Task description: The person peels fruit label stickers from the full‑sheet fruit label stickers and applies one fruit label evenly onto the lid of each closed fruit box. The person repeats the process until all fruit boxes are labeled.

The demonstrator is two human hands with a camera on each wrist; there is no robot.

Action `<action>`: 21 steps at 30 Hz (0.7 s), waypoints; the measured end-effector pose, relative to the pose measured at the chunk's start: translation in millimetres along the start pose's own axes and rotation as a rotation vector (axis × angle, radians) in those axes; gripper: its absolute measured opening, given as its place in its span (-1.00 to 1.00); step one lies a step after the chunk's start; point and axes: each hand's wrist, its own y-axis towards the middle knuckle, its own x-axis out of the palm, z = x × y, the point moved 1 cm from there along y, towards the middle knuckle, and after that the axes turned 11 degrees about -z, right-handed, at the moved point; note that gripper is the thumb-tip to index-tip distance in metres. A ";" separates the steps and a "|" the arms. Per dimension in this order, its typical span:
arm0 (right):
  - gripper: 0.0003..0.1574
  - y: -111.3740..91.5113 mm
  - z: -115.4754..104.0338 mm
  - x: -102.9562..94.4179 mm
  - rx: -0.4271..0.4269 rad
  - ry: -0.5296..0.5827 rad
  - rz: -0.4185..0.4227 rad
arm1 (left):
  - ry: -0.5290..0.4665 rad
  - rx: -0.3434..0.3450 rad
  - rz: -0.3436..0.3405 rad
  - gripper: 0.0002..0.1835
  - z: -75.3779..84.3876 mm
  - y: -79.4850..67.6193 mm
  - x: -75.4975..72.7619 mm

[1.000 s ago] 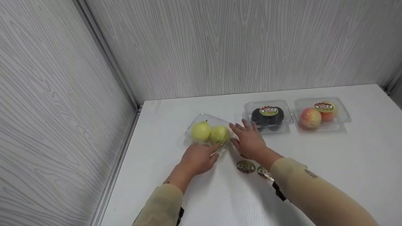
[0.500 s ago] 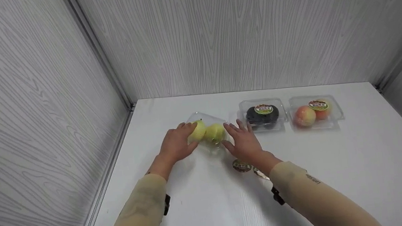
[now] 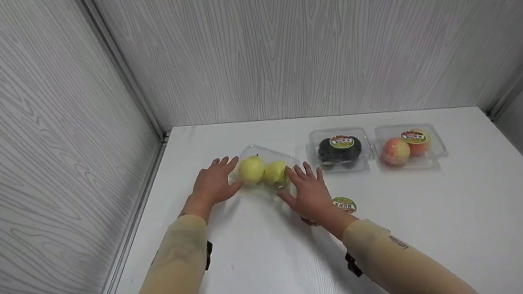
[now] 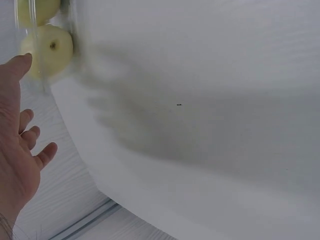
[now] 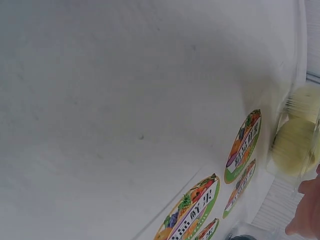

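Observation:
A clear plastic clamshell box (image 3: 269, 154) holding two yellow-green pears (image 3: 251, 169) stands at a slant on the white table. My left hand (image 3: 213, 180) is at its left side, fingers spread and nearly straight. In the left wrist view the left thumb (image 4: 19, 66) overlaps the box wall by one pear (image 4: 47, 50). On the other side, my right hand (image 3: 310, 192) has its fingers extended, tips right at the box's right end. Oval fruit stickers (image 3: 345, 204) lie near the right wrist, one partly hidden by it; the right wrist view shows several stickers (image 5: 243, 145) close up.
Behind and right of the right hand stands a clear box with dark fruit (image 3: 339, 150) and a sticker on its lid. Beside it is a similar box with peaches (image 3: 396, 151). Grey wood-grain walls (image 3: 280, 44) enclose the table's back and sides.
My left hand has left the box's front and swung round to its left side, fingers spreading. The right hand stays by the box. One sticker now shows farther back beside the right wrist.

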 end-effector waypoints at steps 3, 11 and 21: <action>-0.02 1.6 2.7 3.1 0.003 -0.006 -0.001 | 0.003 0.003 -0.013 -0.23 -3.2 2.8 4.2; -0.04 3.8 6.4 3.9 -0.015 0.047 0.002 | -0.026 0.004 -0.015 -0.26 -4.6 4.6 10.2; -0.02 7.7 12.5 8.4 -0.003 0.114 -0.053 | -0.162 -0.011 -0.035 -0.28 -5.7 5.2 21.1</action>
